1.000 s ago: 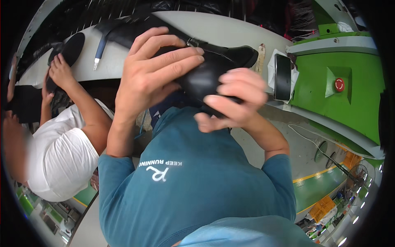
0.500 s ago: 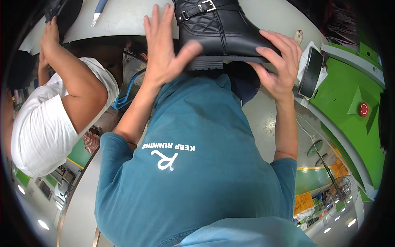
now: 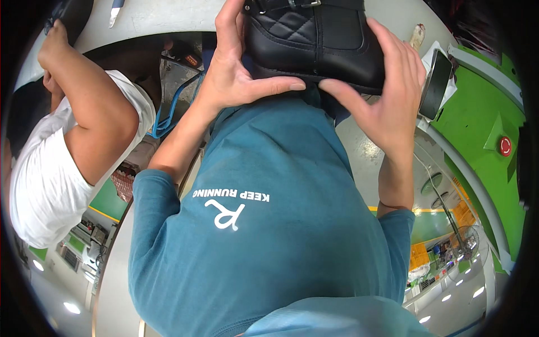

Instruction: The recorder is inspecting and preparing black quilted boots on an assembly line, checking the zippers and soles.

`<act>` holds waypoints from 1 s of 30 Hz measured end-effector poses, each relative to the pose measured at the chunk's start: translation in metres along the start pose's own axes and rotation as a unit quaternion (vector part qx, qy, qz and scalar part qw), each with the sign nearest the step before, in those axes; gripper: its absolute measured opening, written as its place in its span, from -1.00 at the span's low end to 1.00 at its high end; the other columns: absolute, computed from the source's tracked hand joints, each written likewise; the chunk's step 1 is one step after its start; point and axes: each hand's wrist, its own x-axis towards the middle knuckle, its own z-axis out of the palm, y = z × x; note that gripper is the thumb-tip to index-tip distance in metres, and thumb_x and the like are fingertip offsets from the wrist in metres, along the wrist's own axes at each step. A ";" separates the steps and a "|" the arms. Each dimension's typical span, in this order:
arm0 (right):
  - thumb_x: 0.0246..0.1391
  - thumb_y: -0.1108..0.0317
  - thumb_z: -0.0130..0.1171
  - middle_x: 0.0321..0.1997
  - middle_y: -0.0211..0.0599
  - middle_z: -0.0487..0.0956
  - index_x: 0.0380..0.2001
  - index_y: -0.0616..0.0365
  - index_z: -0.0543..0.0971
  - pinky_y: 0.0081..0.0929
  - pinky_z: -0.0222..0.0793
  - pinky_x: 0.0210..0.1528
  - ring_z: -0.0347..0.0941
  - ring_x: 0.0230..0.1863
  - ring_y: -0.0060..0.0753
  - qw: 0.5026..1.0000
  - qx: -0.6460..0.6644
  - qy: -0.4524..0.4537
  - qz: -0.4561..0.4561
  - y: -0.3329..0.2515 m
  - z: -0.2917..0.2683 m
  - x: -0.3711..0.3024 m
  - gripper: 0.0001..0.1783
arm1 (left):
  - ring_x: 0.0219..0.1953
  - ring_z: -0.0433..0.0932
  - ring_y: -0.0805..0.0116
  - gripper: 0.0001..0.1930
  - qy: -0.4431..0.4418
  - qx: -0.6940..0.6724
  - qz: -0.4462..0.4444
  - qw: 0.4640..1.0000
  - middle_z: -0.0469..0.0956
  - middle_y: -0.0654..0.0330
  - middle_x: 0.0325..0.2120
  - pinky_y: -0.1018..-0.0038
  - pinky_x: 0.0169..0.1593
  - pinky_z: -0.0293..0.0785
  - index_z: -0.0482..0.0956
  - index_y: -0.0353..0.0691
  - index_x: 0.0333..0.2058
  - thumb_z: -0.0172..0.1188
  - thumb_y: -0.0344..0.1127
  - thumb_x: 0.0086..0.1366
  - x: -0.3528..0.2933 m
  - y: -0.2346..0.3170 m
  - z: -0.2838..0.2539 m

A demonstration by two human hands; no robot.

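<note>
A black ankle boot with a quilted panel, stitching and a buckled strap is at the table's near edge, its upper part cut off by the top of the view. My left hand grips its left end, the thumb lying along the lower edge by the sole. At the other end my right hand wraps round the boot, its thumb also on the lower edge. Both thumb tips nearly meet at the middle. The fingers of my left hand are partly out of view, and the underside of the sole is hidden.
On the pale table lies a blue-handled tool. To the right are a phone and a green machine with a red button. A co-worker in a white shirt sits at the left, hands at a black item.
My left hand has gone from spread fingers beside the boot to gripping it. The boot has turned and come closer, and my right hand has shifted along with it.
</note>
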 end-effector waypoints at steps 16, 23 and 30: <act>-0.21 -0.18 0.73 0.24 0.02 0.62 0.40 0.29 0.45 0.28 0.11 0.55 0.54 0.29 0.16 0.989 -0.090 -0.108 0.049 -0.016 -0.006 0.021 0.21 | 0.68 -0.09 -0.03 0.44 -0.115 -0.012 -0.058 0.992 -0.12 -0.17 0.65 0.15 0.67 -0.16 -0.20 -0.37 0.65 0.77 -0.25 0.04 0.023 0.012 -0.023; -0.19 -0.14 0.70 0.23 0.05 0.61 0.38 0.30 0.45 0.21 0.16 0.50 0.53 0.26 0.14 0.998 -0.026 -0.047 0.030 -0.015 0.006 0.018 0.15 | 0.68 -0.08 -0.04 0.36 -0.094 0.009 -0.013 0.995 -0.08 -0.19 0.62 0.16 0.67 -0.16 -0.21 -0.40 0.63 0.68 -0.31 0.12 0.018 0.005 -0.023; -0.18 -0.18 0.70 0.21 0.05 0.62 0.35 0.34 0.49 0.07 0.27 0.36 0.54 0.19 0.11 0.996 -0.085 -0.019 0.002 -0.016 0.008 0.014 0.15 | 0.67 -0.05 -0.06 0.33 -0.080 0.050 0.021 0.995 -0.05 -0.21 0.61 0.15 0.66 -0.11 -0.20 -0.41 0.63 0.64 -0.27 0.12 0.020 0.006 -0.017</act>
